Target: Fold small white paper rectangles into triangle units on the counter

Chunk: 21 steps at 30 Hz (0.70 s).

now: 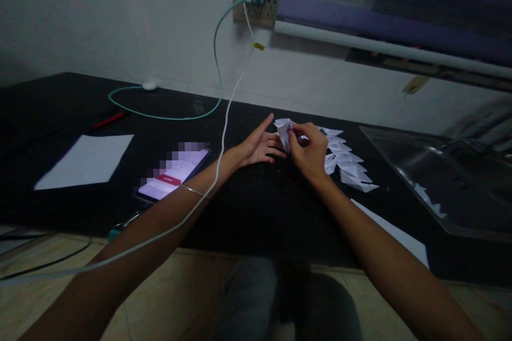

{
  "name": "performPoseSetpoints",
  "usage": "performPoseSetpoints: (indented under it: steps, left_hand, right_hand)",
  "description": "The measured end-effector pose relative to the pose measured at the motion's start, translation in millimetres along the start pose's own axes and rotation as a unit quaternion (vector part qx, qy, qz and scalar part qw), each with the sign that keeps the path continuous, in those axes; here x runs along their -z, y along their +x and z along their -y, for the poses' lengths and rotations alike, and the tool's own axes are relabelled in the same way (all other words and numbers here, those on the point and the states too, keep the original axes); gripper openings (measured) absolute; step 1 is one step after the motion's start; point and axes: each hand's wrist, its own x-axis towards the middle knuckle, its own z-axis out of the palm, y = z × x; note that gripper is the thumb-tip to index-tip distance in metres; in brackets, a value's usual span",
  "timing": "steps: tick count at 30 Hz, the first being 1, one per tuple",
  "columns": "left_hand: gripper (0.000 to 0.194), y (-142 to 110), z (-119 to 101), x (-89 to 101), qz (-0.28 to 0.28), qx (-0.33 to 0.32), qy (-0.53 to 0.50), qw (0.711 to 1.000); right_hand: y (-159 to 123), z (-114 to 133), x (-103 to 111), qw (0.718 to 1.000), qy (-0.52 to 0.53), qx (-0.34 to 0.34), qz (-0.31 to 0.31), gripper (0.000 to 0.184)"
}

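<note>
In the head view my right hand [311, 150] pinches a small folded white paper piece [284, 130] between thumb and fingers, above the dark table. My left hand [262, 145] is open beside it, palm turned up and fingers stretched toward the paper. Whether the left fingertips touch the paper, I cannot tell. Behind and right of my right hand lie rows of several pointed folded paper pieces [350, 162], partly hidden by that hand. A flat white sheet [394, 232] is partly covered by my right forearm.
A lit phone [174, 173] lies left of my left forearm, near another white sheet [88, 160] and a red pen-like object [109, 120]. A white cable [226, 117] hangs from the wall socket [256, 5] across my left arm. A clear plastic sheet [452, 186] is at right.
</note>
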Motion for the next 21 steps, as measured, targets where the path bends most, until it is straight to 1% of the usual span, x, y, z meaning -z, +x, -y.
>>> performPoseSetpoints:
  steps: [2,5,7,9,11,14,16,18,21]
  left_hand:
    - [0.086,4,4,5.0,0.046,0.035,-0.013,0.998]
    - [0.076,7,6,8.9,0.094,0.06,-0.03,0.993]
    - [0.07,5,3,8.9,0.119,0.066,-0.041,0.99]
    - [0.065,2,-2,8.1,0.129,0.066,-0.042,0.989]
    - [0.057,-1,-6,7.6,0.118,0.068,-0.038,0.99]
    - [0.047,-3,-7,8.5,0.086,0.066,-0.033,0.994]
    - [0.042,-3,-6,9.1,0.066,0.052,-0.02,0.996]
    - [0.038,-4,-4,8.5,0.051,0.028,0.004,0.998]
    - [0.033,-6,-4,5.0,0.033,-0.002,0.049,0.998]
  right_hand:
    - [-1,2,-1,1.0,0.013,0.014,0.004,0.012]
    - [0,3,-1,0.999,0.027,0.025,0.006,0.013]
    - [0,5,0,0.999,0.04,0.015,0.009,0.013]
    - [1,7,1,0.998,0.058,-0.009,0.022,0.013]
    - [3,7,2,0.995,0.084,-0.049,0.038,0.014]
    - [6,2,2,0.979,0.145,-0.137,0.04,0.018]
    - [8,-4,2,0.96,0.189,-0.205,0.03,0.023]
    - [10,-10,1,0.935,0.224,-0.273,0.04,0.03]
    - [11,-14,2,0.896,0.254,-0.349,0.104,0.04]
